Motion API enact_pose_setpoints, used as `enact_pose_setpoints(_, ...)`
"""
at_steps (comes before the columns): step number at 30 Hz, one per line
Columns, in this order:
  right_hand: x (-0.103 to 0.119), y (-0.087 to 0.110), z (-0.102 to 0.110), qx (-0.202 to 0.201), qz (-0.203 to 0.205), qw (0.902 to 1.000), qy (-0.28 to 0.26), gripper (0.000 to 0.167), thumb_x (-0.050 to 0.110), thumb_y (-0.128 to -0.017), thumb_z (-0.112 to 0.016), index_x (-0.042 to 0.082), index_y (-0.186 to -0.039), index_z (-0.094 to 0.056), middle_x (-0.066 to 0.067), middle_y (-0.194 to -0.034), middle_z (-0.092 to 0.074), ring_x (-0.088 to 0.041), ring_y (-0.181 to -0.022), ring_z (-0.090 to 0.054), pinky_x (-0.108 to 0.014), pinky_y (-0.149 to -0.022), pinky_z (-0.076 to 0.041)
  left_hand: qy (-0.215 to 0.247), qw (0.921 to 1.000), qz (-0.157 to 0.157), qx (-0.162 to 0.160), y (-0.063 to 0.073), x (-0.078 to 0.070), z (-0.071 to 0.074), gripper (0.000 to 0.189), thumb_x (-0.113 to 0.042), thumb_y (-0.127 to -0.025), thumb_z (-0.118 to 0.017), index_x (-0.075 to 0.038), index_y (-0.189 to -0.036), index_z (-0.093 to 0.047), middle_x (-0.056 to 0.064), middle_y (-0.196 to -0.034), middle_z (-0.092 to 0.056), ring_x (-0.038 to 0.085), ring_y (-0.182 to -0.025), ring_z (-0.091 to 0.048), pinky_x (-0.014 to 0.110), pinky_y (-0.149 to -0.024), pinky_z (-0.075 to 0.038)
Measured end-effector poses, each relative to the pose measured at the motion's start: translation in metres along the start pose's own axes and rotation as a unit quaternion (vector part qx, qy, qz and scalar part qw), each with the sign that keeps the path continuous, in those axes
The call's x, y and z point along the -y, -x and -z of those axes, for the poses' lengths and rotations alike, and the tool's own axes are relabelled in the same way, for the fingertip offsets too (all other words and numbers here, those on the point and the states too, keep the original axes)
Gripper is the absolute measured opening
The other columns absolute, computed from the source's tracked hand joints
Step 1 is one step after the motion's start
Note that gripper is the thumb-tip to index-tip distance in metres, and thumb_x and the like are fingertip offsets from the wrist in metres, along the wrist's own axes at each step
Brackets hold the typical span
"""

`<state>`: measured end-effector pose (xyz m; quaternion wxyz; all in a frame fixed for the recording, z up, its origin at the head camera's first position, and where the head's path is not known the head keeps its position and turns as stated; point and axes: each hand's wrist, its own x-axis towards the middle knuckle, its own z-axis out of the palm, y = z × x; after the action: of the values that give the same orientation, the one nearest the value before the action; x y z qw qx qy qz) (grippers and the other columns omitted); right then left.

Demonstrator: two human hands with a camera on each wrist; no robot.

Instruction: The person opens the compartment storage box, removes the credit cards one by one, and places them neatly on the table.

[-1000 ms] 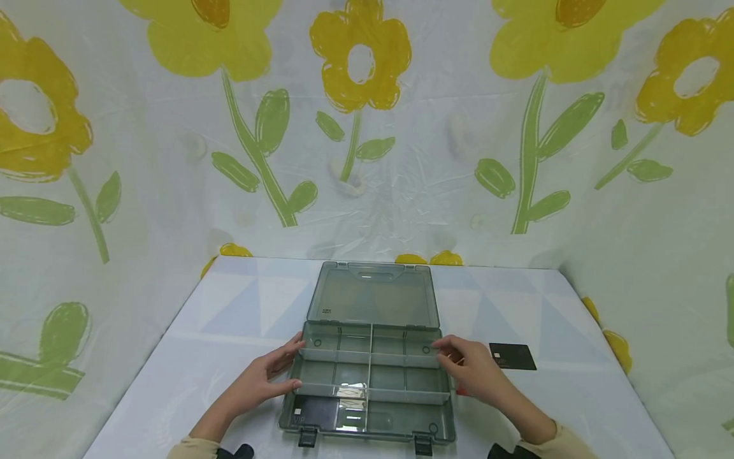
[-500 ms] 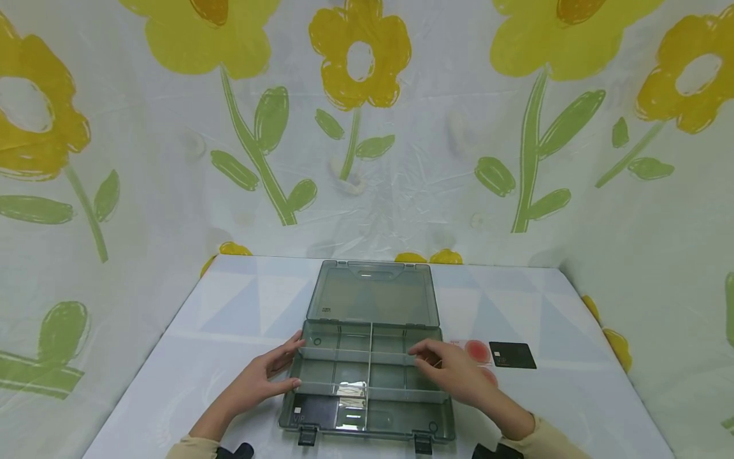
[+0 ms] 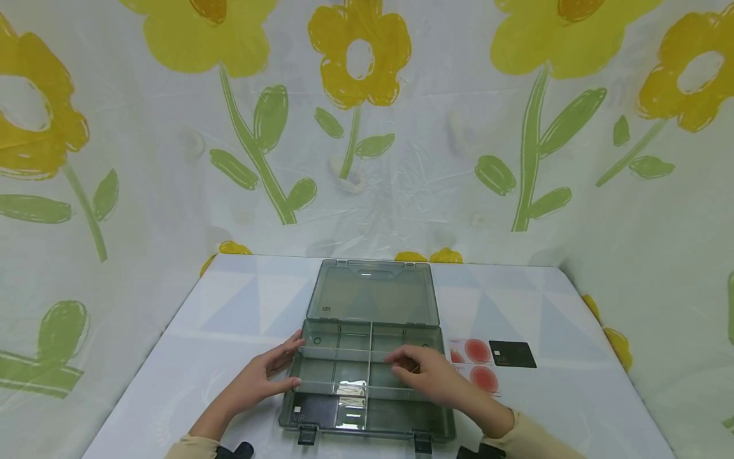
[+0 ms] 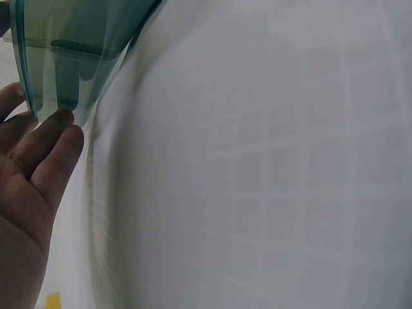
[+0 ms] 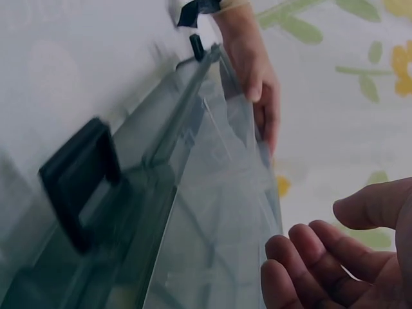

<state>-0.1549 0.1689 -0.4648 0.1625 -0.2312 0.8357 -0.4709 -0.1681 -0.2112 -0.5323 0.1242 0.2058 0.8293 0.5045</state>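
A translucent grey-green compartment box (image 3: 410, 414) lies open on the table, its lid (image 3: 373, 293) folded back. A dark card marked VIP (image 3: 318, 411) sits in its near-left compartment. My left hand (image 3: 260, 379) rests against the box's left side, thumb and fingers spread; in the left wrist view its fingers (image 4: 56, 151) touch the box wall. Over the right half of the box hovers my right hand (image 3: 427, 376), fingers loosely bent. Nothing shows between its thumb and fingers (image 5: 309, 244) in the right wrist view.
Right of the box lie two white cards with red circles, a far card (image 3: 477, 350) and a nearer card (image 3: 484, 378). Beside them is a black VIP card (image 3: 513, 354). Two dark latches stick out at the box's front, including the left latch (image 3: 307, 437). A flowered curtain surrounds the table.
My right hand has moved left, from the box's right edge to above its right-hand compartments. The red-circle cards it covered now show. My left hand has stayed in place.
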Motion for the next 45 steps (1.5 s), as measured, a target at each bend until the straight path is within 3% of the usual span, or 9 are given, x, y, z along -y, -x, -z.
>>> enact_pose_setpoints(9, 0.008, -0.009, -0.014, 0.046, 0.006, 0.9968, -0.065, 0.03, 0.02, -0.103, -0.061, 0.001, -0.125, -0.068, -0.009, -0.11, -0.071, -0.011, -0.09, -0.067, -0.022, -0.076, -0.058, 0.001, 1.0, -0.002, 0.0, 0.0, 0.0, 0.0, 0.077, -0.024, -0.093, -0.076, -0.005, -0.157, -0.038, 0.011, -0.168, -0.02, 0.04, -0.146, -0.033, 0.019, -0.113, -0.039)
enact_pose_setpoints(13, 0.013, -0.011, -0.018, 0.073, 0.001, 0.9902, -0.119, 0.032, 0.018, -0.104, -0.06, -0.003, -0.129, -0.064, -0.014, -0.116, -0.07, -0.018, -0.096, -0.07, -0.027, -0.083, -0.061, 0.001, 1.0, -0.002, 0.0, 0.0, 0.0, 0.0, 0.077, -0.024, -0.093, -0.076, -0.005, -0.157, -0.038, 0.011, -0.168, -0.02, 0.04, -0.146, -0.033, 0.017, -0.112, -0.039)
enact_pose_setpoints(20, 0.02, -0.015, -0.026, 0.137, -0.045, 0.9592, -0.243, 0.039, 0.015, -0.105, -0.057, -0.01, -0.136, -0.056, -0.024, -0.13, -0.064, -0.03, -0.109, -0.069, -0.044, -0.098, -0.059, 0.005, 1.0, -0.007, 0.0, 0.0, 0.0, 0.0, 0.077, -0.023, -0.093, -0.076, -0.004, -0.157, -0.037, 0.012, -0.168, -0.019, 0.04, -0.147, -0.032, 0.015, -0.112, -0.038)
enact_pose_setpoints(24, 0.022, -0.018, -0.029, 0.182, -0.065, 0.9358, -0.295, 0.044, 0.017, -0.107, -0.053, -0.011, -0.14, -0.052, -0.026, -0.136, -0.061, -0.035, -0.117, -0.066, -0.05, -0.105, -0.053, 0.002, 0.9999, -0.01, 0.0, 0.0, 0.001, 0.0, 0.077, -0.023, -0.094, -0.076, -0.004, -0.157, -0.037, 0.012, -0.168, -0.019, 0.04, -0.146, -0.032, 0.016, -0.112, -0.038)
enact_pose_setpoints(30, 0.026, -0.021, -0.037, 0.216, -0.11, 0.8954, -0.374, 0.054, 0.021, -0.107, -0.049, -0.017, -0.145, -0.042, -0.03, -0.144, -0.053, -0.037, -0.129, -0.058, -0.044, -0.11, -0.049, 0.003, 1.0, -0.008, -0.001, 0.0, 0.002, -0.001, 0.076, -0.023, -0.094, -0.076, -0.004, -0.157, -0.037, 0.012, -0.168, -0.019, 0.039, -0.146, -0.032, 0.016, -0.112, -0.039)
enact_pose_setpoints(35, 0.028, -0.023, -0.048, 0.205, -0.143, 0.8728, -0.419, 0.049, 0.016, -0.105, -0.051, -0.018, -0.14, -0.044, -0.029, -0.138, -0.055, -0.035, -0.126, -0.059, -0.04, -0.112, -0.048, 0.004, 1.0, -0.005, 0.0, 0.0, 0.002, -0.001, 0.076, -0.023, -0.094, -0.076, -0.005, -0.157, -0.037, 0.011, -0.168, -0.019, 0.038, -0.146, -0.032, 0.019, -0.113, -0.041)
enact_pose_setpoints(39, 0.03, -0.026, -0.059, 0.21, -0.152, 0.8613, -0.437, 0.016, 0.013, -0.105, -0.05, 0.003, -0.106, -0.063, -0.008, -0.116, -0.059, -0.02, -0.116, -0.058, -0.042, -0.117, -0.041, 0.005, 1.0, -0.004, 0.001, 0.0, 0.003, 0.0, 0.076, -0.023, -0.094, -0.075, -0.006, -0.158, -0.037, 0.01, -0.168, -0.019, 0.038, -0.146, -0.032, 0.02, -0.113, -0.041)
enact_pose_setpoints(42, 0.032, -0.028, -0.066, 0.204, -0.16, 0.8611, -0.437, 0.018, 0.013, -0.103, -0.051, 0.012, -0.086, -0.056, -0.009, -0.121, -0.054, -0.03, -0.131, -0.049, -0.048, -0.122, -0.033, 0.006, 1.0, -0.006, 0.002, 0.0, 0.003, 0.0, 0.076, -0.023, -0.094, -0.075, -0.006, -0.158, -0.037, 0.01, -0.168, -0.019, 0.038, -0.146, -0.032, 0.019, -0.113, -0.04)
enact_pose_setpoints(45, 0.033, -0.029, -0.073, 0.194, -0.176, 0.8621, -0.434, 0.017, 0.012, -0.103, -0.051, -0.004, -0.106, -0.055, -0.03, -0.146, -0.038, -0.049, -0.147, -0.024, -0.054, -0.124, -0.026, 0.006, 1.0, -0.005, 0.002, 0.0, 0.003, 0.0, 0.076, -0.023, -0.094, -0.075, -0.006, -0.157, -0.037, 0.01, -0.168, -0.019, 0.039, -0.146, -0.033, 0.018, -0.112, -0.04)
